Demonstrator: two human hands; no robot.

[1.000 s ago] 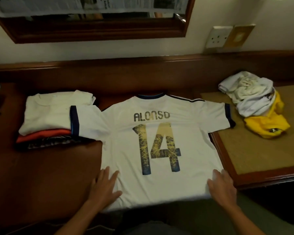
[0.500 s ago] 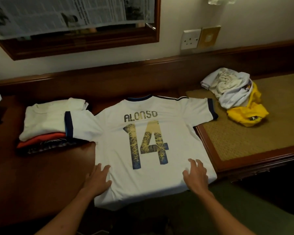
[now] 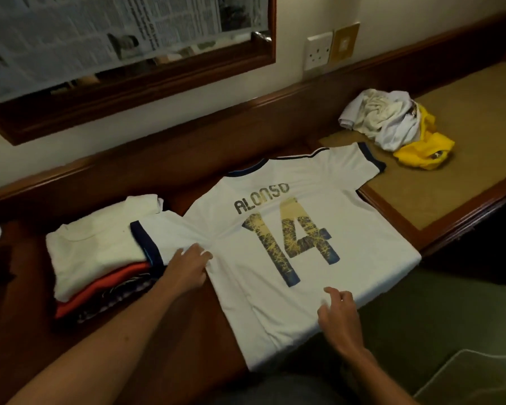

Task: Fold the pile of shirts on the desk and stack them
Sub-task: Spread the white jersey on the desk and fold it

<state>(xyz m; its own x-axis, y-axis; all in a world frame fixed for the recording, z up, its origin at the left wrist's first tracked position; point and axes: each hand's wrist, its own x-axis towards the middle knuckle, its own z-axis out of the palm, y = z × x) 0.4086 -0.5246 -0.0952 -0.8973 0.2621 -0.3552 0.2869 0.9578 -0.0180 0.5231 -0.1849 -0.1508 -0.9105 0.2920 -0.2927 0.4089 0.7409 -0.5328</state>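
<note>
A white jersey (image 3: 289, 229) printed with ALONSO and the number 14 lies spread flat, back side up, across the dark wooden desk (image 3: 27, 331), its lower hem hanging slightly over the near edge. The left hand (image 3: 187, 270) rests at the jersey's left side, just below the sleeve, with its fingers curled onto the cloth at the seam; whether they pinch the fabric or only press it cannot be told. The right hand (image 3: 338, 314) sits on the lower part of the jersey below the number, fingers loosely bent and fingertips touching the cloth, gripping nothing that shows. The jersey's left sleeve, edged with a dark cuff, overlaps a stack of folded shirts (image 3: 100, 258) topped by a white one, with orange and dark patterned layers beneath. Farther right, on a tan inset panel (image 3: 450, 185), a crumpled pile of white and yellow shirts (image 3: 392, 127) waits unfolded, well apart from the jersey.
</note>
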